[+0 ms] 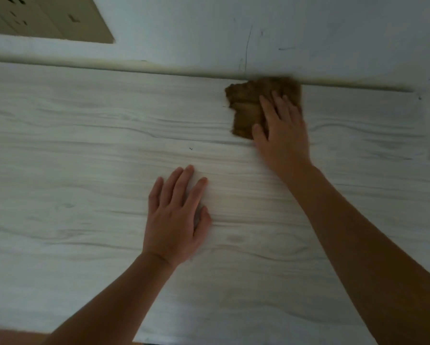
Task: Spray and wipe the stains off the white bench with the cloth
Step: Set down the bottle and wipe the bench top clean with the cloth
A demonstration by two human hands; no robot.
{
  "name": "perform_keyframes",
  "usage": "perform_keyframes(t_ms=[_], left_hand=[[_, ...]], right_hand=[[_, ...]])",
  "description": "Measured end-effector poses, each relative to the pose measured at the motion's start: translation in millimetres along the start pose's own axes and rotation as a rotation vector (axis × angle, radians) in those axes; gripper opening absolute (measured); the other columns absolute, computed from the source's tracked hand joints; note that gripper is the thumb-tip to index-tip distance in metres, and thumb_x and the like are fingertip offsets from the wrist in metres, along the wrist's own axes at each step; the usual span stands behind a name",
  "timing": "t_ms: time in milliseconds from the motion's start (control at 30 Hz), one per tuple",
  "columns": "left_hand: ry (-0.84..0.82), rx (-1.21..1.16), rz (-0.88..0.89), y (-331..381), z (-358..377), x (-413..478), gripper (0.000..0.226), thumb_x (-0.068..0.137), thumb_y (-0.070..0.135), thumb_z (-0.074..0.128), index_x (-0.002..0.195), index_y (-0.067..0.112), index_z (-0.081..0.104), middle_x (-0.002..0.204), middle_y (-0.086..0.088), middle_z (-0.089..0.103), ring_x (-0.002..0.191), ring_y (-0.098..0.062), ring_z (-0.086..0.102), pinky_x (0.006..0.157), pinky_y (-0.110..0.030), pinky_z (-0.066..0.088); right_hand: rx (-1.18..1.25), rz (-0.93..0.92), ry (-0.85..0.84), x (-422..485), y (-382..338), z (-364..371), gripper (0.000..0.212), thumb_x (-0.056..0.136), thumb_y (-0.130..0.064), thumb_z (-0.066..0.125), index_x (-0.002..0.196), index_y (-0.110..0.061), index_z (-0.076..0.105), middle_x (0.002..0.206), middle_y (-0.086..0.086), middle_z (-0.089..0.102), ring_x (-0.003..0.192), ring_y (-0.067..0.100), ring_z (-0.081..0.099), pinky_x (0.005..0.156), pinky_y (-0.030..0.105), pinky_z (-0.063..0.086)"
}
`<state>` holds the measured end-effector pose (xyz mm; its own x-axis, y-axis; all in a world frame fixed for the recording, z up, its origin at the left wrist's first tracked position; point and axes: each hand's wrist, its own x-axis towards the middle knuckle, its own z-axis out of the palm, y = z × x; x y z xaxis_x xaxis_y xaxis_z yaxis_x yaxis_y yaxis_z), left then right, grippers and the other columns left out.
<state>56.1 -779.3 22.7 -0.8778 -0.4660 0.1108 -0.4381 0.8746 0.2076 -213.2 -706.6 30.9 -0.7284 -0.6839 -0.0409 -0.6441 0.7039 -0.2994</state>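
A brown, rumpled cloth (pixel 246 108) is spread flat on the white, grey-grained desk (pixel 84 158), at the far edge, where its blurred top border is met by the wall seam. Its right part is hidden. One small dark mark (pixel 190 148) is seen on the desk, nearer and left of the cloth.

Left hand (pixel 176 215) flat, fingers (pixel 181 185) spread — right hand (pixel 281 130) stretched forward, palm down, fingers straight
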Motion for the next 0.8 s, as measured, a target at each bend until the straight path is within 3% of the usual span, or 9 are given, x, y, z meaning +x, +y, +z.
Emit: perform_keyframes(t_ms=[133,267,400,600,800], left_hand=[[0.002,-0.015,-0.011,-1,1,0,0.056,0.093,0.037,0.051,0.145,0.016,0.056,0.16,-0.015,0.044,0.149,-0.035,0.039,0.119,-0.059,0.03],[-0.003,-0.018,-0.02,0,1,1,0.056,0.093,0.036,0.051,0.145,0.017,0.057,0.159,-0.015,0.044,0.149,-0.035,0.039,0.119,-0.059,0.03],[-0.028,0.0,-0.022,0,0,0,0.056,0.094,0.038,0.05,0.146,0.017,0.055,0.16,-0.014,0.043,0.151,-0.034,0.037,0.12,-0.058,0.028],[-0.061,0.029,-0.033,1,-2,1,0.058,0.096,0.039,0.05,0.15,0.018,0.05,0.16,-0.014,0.043,0.151,-0.033,0.035,0.121,-0.057,0.027],[-0.029,-0.003,-0.027,0,-1,0,0.056,0.095,0.039,0.051,0.146,0.018,0.056,0.161,-0.013,0.042,0.151,-0.032,0.035,0.121,-0.057,0.028]], right_hand=[[-0.013,0.122,0.017,-34,23,-9,0.062,0.101,-0.039,0.04,0.158,-0.021,0.025,0.167,0.006,0.018,0.154,0.026,0.011,0.126,0.043,0.007],[-0.022,0.196,0.035,-27,-5,1,0.063,0.101,-0.037,0.039,0.159,-0.02,0.024,0.167,0.009,0.015,0.154,0.029,0.009,0.126,0.046,0.004],[0.027,-0.048,0.044,-11,-61,19,0.062,0.092,-0.036,0.044,0.152,-0.018,0.042,0.163,0.011,0.029,0.151,0.034,0.021,0.124,0.045,0.008],[0.05,-0.504,-0.081,-30,-86,34,0.058,0.094,-0.034,0.035,0.15,-0.021,0.046,0.16,0.006,0.036,0.15,0.029,0.026,0.125,0.046,0.015],[-0.006,-0.37,-0.066,-53,0,7,0.058,0.098,-0.036,0.039,0.154,-0.021,0.038,0.163,0.005,0.03,0.152,0.027,0.022,0.123,0.048,0.02]])
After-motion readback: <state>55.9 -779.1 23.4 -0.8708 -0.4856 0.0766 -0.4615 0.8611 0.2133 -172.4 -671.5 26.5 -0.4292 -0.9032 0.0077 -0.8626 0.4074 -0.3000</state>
